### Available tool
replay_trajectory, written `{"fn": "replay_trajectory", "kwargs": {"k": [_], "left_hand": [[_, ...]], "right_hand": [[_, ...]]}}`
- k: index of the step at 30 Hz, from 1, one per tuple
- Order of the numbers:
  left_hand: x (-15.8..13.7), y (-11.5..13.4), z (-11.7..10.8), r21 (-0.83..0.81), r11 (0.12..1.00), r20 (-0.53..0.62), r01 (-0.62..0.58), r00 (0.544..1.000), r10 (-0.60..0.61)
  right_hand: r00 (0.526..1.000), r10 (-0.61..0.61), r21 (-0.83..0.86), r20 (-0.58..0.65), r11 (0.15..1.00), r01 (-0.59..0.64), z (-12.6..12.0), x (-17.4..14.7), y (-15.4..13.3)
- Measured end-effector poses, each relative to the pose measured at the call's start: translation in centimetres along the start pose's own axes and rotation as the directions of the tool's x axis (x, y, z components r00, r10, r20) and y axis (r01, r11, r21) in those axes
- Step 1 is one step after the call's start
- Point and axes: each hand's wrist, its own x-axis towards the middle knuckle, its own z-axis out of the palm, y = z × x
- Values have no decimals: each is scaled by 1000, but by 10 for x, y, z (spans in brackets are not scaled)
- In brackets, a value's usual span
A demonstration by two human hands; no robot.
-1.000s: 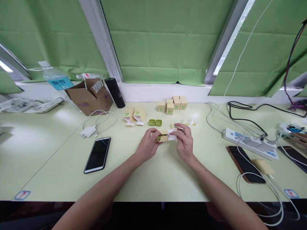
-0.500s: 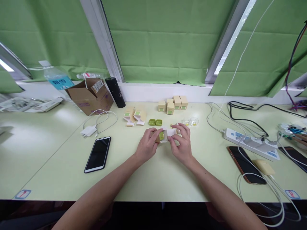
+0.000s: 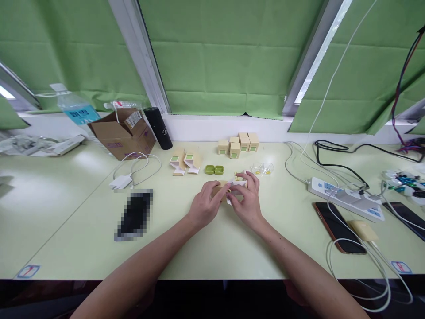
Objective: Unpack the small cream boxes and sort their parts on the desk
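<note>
My left hand [image 3: 205, 203] is closed around a small tan cardboard box [image 3: 218, 189], whose end with white inner flaps faces right. At that end my right hand [image 3: 247, 199] pinches a white flap [image 3: 236, 180]. The fingers of both hands meet at the box's mouth and hide most of what is inside. Just beyond them lie a pair of small green square trays [image 3: 214, 169], some tiny yellow pieces [image 3: 237, 174] and clear plastic cases [image 3: 262, 168]. Two opened-out cartons [image 3: 185, 163] with green labels stand to the left of the trays.
Several closed small boxes [image 3: 243, 142] stand near the wall. A large cardboard box [image 3: 124, 135], a black tumbler [image 3: 158, 128], a white charger [image 3: 121, 181] and a phone [image 3: 135, 215] are on the left. A power strip [image 3: 345, 199], another phone [image 3: 338, 226] and loose cables lie right.
The green item that showed in the box's mouth is now mostly covered by my fingers. My left fingers have reached right over the opening, and the white flaps have shifted.
</note>
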Motion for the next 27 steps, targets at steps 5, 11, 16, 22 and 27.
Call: {"fn": "replay_trajectory", "kwargs": {"k": [5, 11, 16, 22, 27], "left_hand": [[4, 0, -2, 21, 998, 36, 64, 997, -65], [4, -19, -8, -19, 970, 28, 243, 970, -243], [6, -30, -8, -154, 898, -19, 412, 907, -420], [14, -31, -3, -621, 519, 132, 587, 731, -669], [20, -29, -3, -846, -17, 384, 533, 588, -712]], "right_hand": [[996, 87, 168, -17, 982, -83, -4, 2, -5], [947, 322, 532, 0, 802, -272, -16, 11, -8], [932, 359, 541, 39, 777, -322, -16, 15, 1], [936, 228, 197, 267, 938, -284, -11, 9, 11], [895, 197, -18, 400, 978, -207, -8, 5, 13]]}}
